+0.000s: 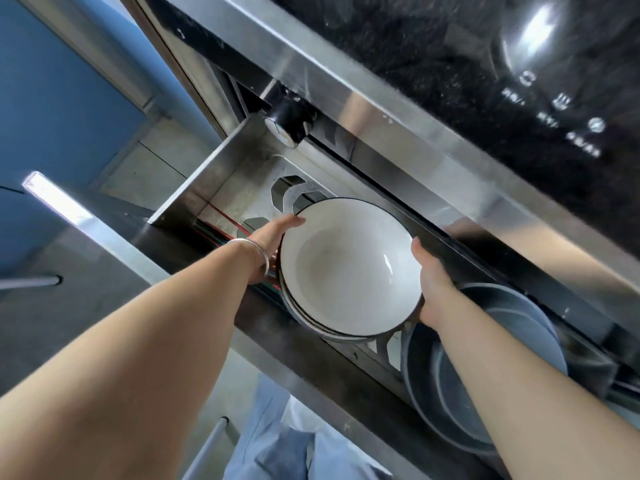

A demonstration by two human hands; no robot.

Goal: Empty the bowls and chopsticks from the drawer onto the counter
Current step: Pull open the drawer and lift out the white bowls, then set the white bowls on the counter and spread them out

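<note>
A stack of white bowls with dark rims [346,265] hangs over the open steel drawer [194,188]. My left hand [273,237] grips the stack's left side, a silver bangle on the wrist. My right hand [433,282] holds the right side, thumb on the rim. Red and dark chopsticks [228,225] lie along the drawer's left part, partly hidden under my left hand. Grey-blue bowls [519,327] sit nested in the drawer at the right, under my right forearm.
The black glass cooktop and counter [450,64] run above the drawer, behind a steel front edge [381,109]. A black knob [287,123] sticks out near the drawer's back corner. Cabinet handles [31,282] lie at the lower left.
</note>
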